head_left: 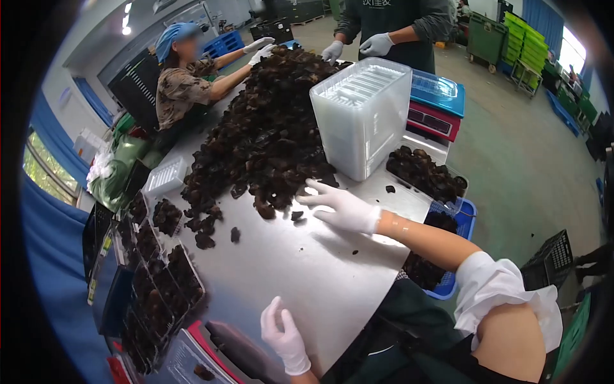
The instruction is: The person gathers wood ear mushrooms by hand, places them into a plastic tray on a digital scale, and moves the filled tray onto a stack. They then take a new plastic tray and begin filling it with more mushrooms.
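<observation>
My right hand, in a white glove, reaches over the metal table with its fingers stretched out and nothing in them. Its fingertips are at the near edge of a large heap of dark brown wood ear mushrooms. One small loose mushroom piece lies just below those fingers. Closer to my body, my left hand is also gloved in white. Its fingers are loosely bent and apart from the thumb, and it holds nothing. A tall stack of clear plastic trays stands beyond my right hand.
Filled clear trays line the left side. A mushroom-filled tray sits at the right, above a blue basket. A red scale stands behind the stack. Two gloved co-workers are at the far side.
</observation>
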Demonstrator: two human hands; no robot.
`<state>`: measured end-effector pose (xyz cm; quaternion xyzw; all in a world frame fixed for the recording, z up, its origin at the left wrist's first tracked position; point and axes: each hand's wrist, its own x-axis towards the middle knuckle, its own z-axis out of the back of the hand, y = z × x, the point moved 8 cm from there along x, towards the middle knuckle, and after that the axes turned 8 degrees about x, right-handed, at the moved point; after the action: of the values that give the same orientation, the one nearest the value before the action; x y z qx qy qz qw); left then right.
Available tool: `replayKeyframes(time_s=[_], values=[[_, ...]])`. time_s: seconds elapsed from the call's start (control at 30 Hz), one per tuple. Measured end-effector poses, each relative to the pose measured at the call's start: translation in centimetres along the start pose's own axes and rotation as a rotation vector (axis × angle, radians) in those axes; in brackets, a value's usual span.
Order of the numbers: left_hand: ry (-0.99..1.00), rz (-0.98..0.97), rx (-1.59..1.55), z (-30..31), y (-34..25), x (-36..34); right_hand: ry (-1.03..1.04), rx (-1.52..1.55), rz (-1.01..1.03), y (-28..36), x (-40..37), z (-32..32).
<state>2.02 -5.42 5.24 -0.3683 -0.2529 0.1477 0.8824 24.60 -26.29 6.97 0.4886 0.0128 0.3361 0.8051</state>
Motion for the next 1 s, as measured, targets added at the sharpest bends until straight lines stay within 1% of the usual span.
replayKeyframes(time_s=[0.03, 0.07, 0.1, 0.13, 0.17, 0.2, 0.23, 0.27, 0.3, 0.33, 0.37, 0.4, 0.43, 0.47, 0.5, 0.53, 0.57, 0.6, 0.63, 0.67, 0.73, 0.77, 0.8, 0.87, 0.93, 1.0], values=[[0.002, 0.004, 0.012, 1.6, -1.0, -0.4, 0.005, 0.071, 0.007, 1.4, -2.2, 1.4], [0.003, 0.007, 0.024, 3.4, -2.3, -0.9, 0.012, 0.064, -0.012, 1.3, -4.5, 2.7], [-0.081, -0.046, 0.076, 5.9, -4.4, -1.3, -0.033, 0.003, -0.087, 0.7, -6.7, 4.2], [-0.161, -0.098, 0.132, 8.3, -6.4, -1.9, -0.22, -0.005, -0.028, -0.1, -9.4, 6.4], [-0.21, -0.159, 0.271, 10.5, -7.7, -2.5, -0.301, 0.14, -0.138, 0.0, -11.7, 8.6], [-0.256, -0.222, 0.408, 12.4, -8.4, -3.1, -0.476, 0.141, -0.176, -0.2, -14.4, 11.5], [-0.353, -0.266, 0.444, 14.7, -7.9, -4.2, -0.669, 0.056, -0.157, 1.0, -16.9, 14.7], [-0.454, -0.298, 0.483, 16.8, -7.3, -5.0, -0.804, -0.105, -0.179, 2.2, -19.4, 17.7], [-0.536, -0.3, 0.667, 18.6, -7.7, -5.4, -1.008, -0.129, -0.138, 0.9, -22.4, 20.4], [-0.616, -0.275, 0.886, 20.8, -7.8, -6.5, -1.125, -0.188, -0.179, -1.1, -25.7, 22.7], [-0.621, -0.116, 0.896, 23.1, -5.0, -7.0, -1.204, -0.078, -0.341, -5.4, -29.3, 24.3], [-0.641, 0.052, 0.925, 24.9, -2.6, -8.7, -1.219, 0.204, -0.417, -9.5, -31.6, 24.7], [-0.604, 0.119, 0.926, 25.4, -2.2, -9.9, -1.166, 0.514, -0.429, -13.4, -33.4, 24.3], [-0.591, 0.17, 0.91, 26.1, -1.7, -9.9, -1.117, 0.794, -0.486, -16.0, -33.4, 22.8], [-0.595, 0.267, 0.84, 25.7, -1.0, -10.1, -1.098, 0.959, -0.572, -17.9, -32.9, 21.7], [-0.5, 0.324, 0.877, 25.6, 0.7, -10.6, -1.089, 1.103, -0.677, -20.2, -33.2, 20.4], [-0.426, 0.335, 0.845, 24.9, 1.9, -10.8, -0.809, 1.318, -0.55, -23.3, -32.2, 20.1], [-0.359, 0.374, 0.78, 24.1, 3.0, -11.0, -0.54, 1.505, -0.41, -25.0, -31.3, 19.7], [-0.371, 0.405, 0.747, 23.5, 3.7, -11.8, -0.802, 1.435, -0.471, -23.7, -30.3, 19.1], [-0.393, 0.412, 0.696, 22.9, 4.1, -11.7, -0.791, 1.438, -0.465, -24.1, -29.7, 19.1], [-0.4, 0.43, 0.633, 22.6, 4.1, -11.9, -0.887, 1.36, -0.464, -25.3, -29.9, 19.7], [-0.397, 0.445, 0.582, 22.3, 4.2, -11.8, -0.907, 1.382, -0.43, -25.4, -29.9, 19.7], [-0.4, 0.361, 0.668, 21.6, 3.7, -12.0, -0.914, 1.395, -0.385, -24.9, -30.2, 19.7], [-0.345, 0.291, 0.879, 20.1, 1.0, -11.2, -0.823, 1.315, -0.345, -23.7, -30.2, 19.0], [-0.237, 0.186, 0.863, 19.4, -0.1, -10.4, -0.863, 1.285, -0.309, -24.2, -30.7, 18.6], [-0.188, 0.173, 0.893, 18.6, -0.1, -10.0, -0.789, 1.215, -0.265, -23.8, -30.9, 18.4]])
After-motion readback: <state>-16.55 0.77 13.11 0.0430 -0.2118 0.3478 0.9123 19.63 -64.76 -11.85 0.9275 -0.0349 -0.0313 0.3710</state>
